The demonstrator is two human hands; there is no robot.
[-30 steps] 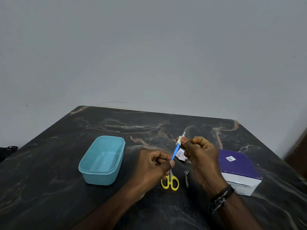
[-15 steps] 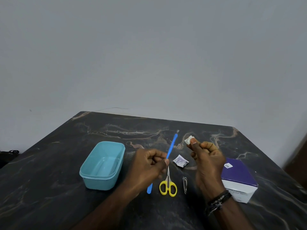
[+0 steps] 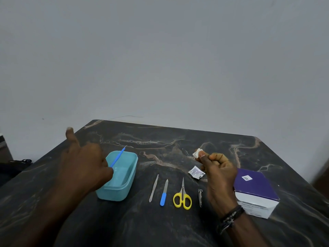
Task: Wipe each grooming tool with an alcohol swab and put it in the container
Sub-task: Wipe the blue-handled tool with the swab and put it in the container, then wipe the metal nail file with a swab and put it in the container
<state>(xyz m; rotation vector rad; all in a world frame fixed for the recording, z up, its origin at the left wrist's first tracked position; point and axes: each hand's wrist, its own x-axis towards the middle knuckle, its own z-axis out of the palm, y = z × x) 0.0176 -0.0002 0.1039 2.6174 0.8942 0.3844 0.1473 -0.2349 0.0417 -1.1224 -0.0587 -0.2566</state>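
Observation:
My left hand (image 3: 83,166) reaches over the near end of the light blue container (image 3: 115,193) and pinches the lower end of a thin blue-handled tool (image 3: 117,157). The tool slants up out of the container past its far rim. My right hand (image 3: 219,173) is raised above the table, its fingers closed on a small folded white alcohol swab (image 3: 197,154). On the table between my hands lie a slim metal tool (image 3: 154,188), a blue-handled file (image 3: 164,193), yellow-handled scissors (image 3: 182,198) and a nail clipper (image 3: 200,197).
A torn swab wrapper (image 3: 196,172) lies behind the scissors. A purple-and-white box (image 3: 254,188) stands at the right, close to my right wrist. The dark marble table (image 3: 178,139) ends at a grey wall. A dark object (image 3: 19,163) sits off its left edge.
My left hand has carried the thin blue tool left, from beside the swab to the container. The right hand stayed with the swab. Two more tools are now uncovered.

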